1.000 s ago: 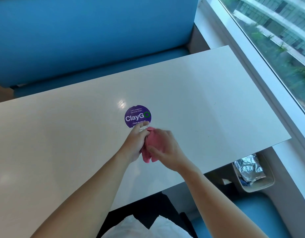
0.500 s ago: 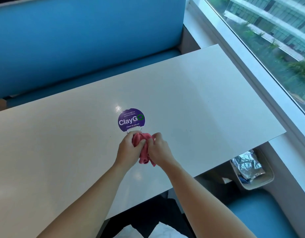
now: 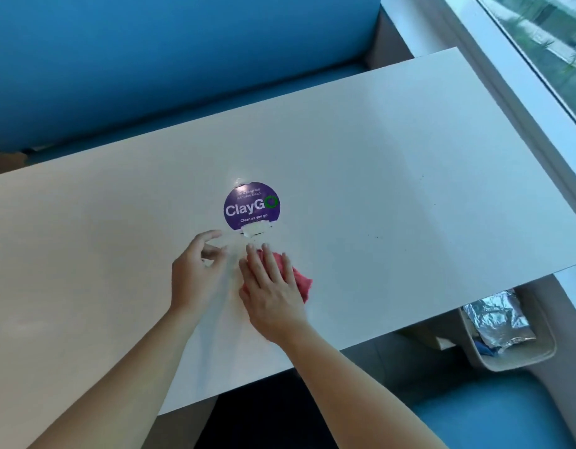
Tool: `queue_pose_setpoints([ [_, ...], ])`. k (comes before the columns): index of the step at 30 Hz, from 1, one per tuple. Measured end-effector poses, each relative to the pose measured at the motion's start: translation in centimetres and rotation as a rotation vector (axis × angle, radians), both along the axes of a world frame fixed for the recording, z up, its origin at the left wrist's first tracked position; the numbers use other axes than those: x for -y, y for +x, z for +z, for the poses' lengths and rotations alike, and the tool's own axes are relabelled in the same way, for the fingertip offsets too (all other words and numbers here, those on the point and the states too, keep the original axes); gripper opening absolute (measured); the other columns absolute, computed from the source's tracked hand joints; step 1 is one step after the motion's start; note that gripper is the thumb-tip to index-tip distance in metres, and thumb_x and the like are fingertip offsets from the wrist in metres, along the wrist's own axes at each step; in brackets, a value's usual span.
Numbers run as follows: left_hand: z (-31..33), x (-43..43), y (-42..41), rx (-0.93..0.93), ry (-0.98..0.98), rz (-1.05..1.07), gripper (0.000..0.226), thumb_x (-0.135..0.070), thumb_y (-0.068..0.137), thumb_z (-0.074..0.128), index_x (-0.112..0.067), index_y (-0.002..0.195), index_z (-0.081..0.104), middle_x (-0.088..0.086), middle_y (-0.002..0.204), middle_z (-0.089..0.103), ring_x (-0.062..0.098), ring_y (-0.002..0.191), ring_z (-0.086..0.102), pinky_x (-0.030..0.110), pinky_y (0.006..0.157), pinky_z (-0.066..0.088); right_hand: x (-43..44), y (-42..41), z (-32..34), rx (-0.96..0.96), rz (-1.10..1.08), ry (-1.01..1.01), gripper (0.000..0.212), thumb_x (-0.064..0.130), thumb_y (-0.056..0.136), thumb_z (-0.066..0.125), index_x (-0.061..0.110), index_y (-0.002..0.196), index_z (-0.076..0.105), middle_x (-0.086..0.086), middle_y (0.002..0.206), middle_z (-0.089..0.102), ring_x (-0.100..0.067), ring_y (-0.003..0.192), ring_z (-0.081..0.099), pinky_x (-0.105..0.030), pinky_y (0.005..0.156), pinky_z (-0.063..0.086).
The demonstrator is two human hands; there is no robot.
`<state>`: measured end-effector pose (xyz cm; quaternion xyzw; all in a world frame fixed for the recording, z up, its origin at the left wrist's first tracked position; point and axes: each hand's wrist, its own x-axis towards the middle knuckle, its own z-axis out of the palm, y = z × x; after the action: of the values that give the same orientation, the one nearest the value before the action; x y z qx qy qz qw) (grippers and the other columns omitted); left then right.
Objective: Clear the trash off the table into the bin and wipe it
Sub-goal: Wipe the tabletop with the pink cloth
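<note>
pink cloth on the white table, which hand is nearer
Right. The right hand lies flat on the crumpled pink cloth; the left hand is beside it, to its left.

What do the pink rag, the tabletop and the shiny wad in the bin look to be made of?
Pink rag: soft cloth, matte; it bunches in folds under the right hand. Tabletop: hard, smooth white laminate, probably; semi-gloss, with a light glare. Shiny wad: crumpled metallic foil or foil-lined wrapper; sharp silver creases.
</note>
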<state>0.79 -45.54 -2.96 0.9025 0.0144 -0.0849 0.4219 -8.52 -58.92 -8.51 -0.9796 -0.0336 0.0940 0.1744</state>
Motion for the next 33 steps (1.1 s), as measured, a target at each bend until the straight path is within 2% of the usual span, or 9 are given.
queue_pose_setpoints([
  [6, -2.7, 2.8, 1.2, 0.166, 0.145, -0.175, 0.032, -0.021, 0.099, 0.064, -0.018, 0.131, 0.064, 0.004, 0.124, 0.062, 0.024, 0.116, 0.059, 0.036, 0.104, 0.045, 3.9, 0.8, -1.2, 0.079, 0.121, 0.022, 0.061, 0.032, 0.11, 0.029, 0.02, 0.165, 0.004, 0.001, 0.172, -0.001, -0.021, 0.158, -0.007, -0.051, 0.127, 0.003],
  [11, -3.9, 6.0, 1.8, 0.196, 0.241, -0.26, 0.044, -0.036, 0.098, 0.05, -0.015, 0.135, 0.061, 0.006, 0.139, 0.055, 0.029, 0.127, 0.05, 0.036, 0.107, 0.038, 9.6, 1.9, -1.3, 0.046, -0.145, 0.007, 0.063, 0.034, 0.109, 0.031, 0.007, 0.163, 0.012, -0.009, 0.172, -0.004, -0.025, 0.159, -0.004, -0.048, 0.128, 0.007],
  [17, -3.9, 9.6, 2.6, 0.174, 0.358, -0.483, 0.043, -0.032, 0.104, 0.05, -0.02, 0.145, 0.053, 0.005, 0.159, 0.04, 0.03, 0.144, 0.037, 0.048, 0.114, 0.036, 20.2, -0.5, -1.0, 0.046, -0.449, -0.053, 0.059, 0.037, 0.11, 0.028, 0.017, 0.164, 0.015, 0.003, 0.172, 0.0, -0.018, 0.158, -0.005, -0.045, 0.128, 0.006],
  [20, -4.5, 11.2, 2.7, 0.137, 0.459, -0.643, 0.052, -0.04, 0.103, 0.035, -0.022, 0.152, 0.045, 0.005, 0.164, 0.034, 0.033, 0.15, 0.032, 0.049, 0.121, 0.031, 26.8, -1.9, -0.7, 0.048, -0.646, -0.047, 0.056, 0.037, 0.109, 0.034, 0.023, 0.162, 0.023, 0.009, 0.171, 0.01, -0.021, 0.158, 0.004, -0.045, 0.128, 0.008],
  [24, -3.7, 12.7, 3.1, 0.09, 0.434, -0.605, 0.046, -0.034, 0.105, 0.032, -0.018, 0.138, 0.06, 0.007, 0.152, 0.051, 0.037, 0.135, 0.046, 0.041, 0.115, 0.033, 33.6, -2.8, 0.0, 0.118, -0.797, 0.021, 0.05, 0.022, 0.109, 0.044, 0.011, 0.157, 0.037, -0.002, 0.168, 0.026, -0.032, 0.153, 0.02, -0.042, 0.127, 0.015],
  [27, -2.3, 12.5, 4.8, 0.062, 0.348, -0.555, 0.035, -0.027, 0.107, 0.043, -0.019, 0.13, 0.067, 0.001, 0.14, 0.063, 0.031, 0.126, 0.054, 0.039, 0.107, 0.039, 32.3, -2.0, 1.2, 0.258, -0.989, 0.173, 0.047, 0.022, 0.11, 0.04, 0.008, 0.154, 0.041, -0.004, 0.163, 0.034, -0.024, 0.148, 0.029, -0.026, 0.122, 0.022],
  [29, -1.6, 11.5, 6.2, -0.014, 0.217, -0.503, 0.032, -0.022, 0.104, 0.05, -0.021, 0.131, 0.067, -0.003, 0.133, 0.066, 0.02, 0.124, 0.059, 0.028, 0.099, 0.047, 27.5, -0.8, 2.0, 0.405, -0.969, 0.239, 0.045, 0.028, 0.11, 0.04, 0.005, 0.147, 0.05, -0.011, 0.156, 0.044, -0.028, 0.143, 0.041, -0.034, 0.119, 0.034],
  [31, -1.2, 9.9, 7.1, -0.092, 0.057, -0.422, 0.036, -0.006, 0.097, 0.059, -0.021, 0.128, 0.069, -0.006, 0.132, 0.063, 0.007, 0.115, 0.063, 0.008, 0.086, 0.047, 20.3, -0.1, 1.8, 0.459, -0.795, 0.296, 0.043, 0.023, 0.108, 0.045, 0.002, 0.145, 0.053, -0.017, 0.15, 0.048, -0.033, 0.138, 0.047, -0.046, 0.115, 0.04],
  [33, -1.0, 7.9, 7.5, -0.054, -0.02, -0.324, 0.04, 0.002, 0.089, 0.067, -0.021, 0.121, 0.072, -0.003, 0.13, 0.061, 0.003, 0.106, 0.068, 0.008, 0.082, 0.052, 12.9, 0.4, 1.4, 0.427, -0.614, 0.366, 0.043, 0.011, 0.105, 0.052, 0.002, 0.148, 0.05, -0.018, 0.152, 0.047, -0.036, 0.137, 0.048, -0.052, 0.113, 0.042],
])
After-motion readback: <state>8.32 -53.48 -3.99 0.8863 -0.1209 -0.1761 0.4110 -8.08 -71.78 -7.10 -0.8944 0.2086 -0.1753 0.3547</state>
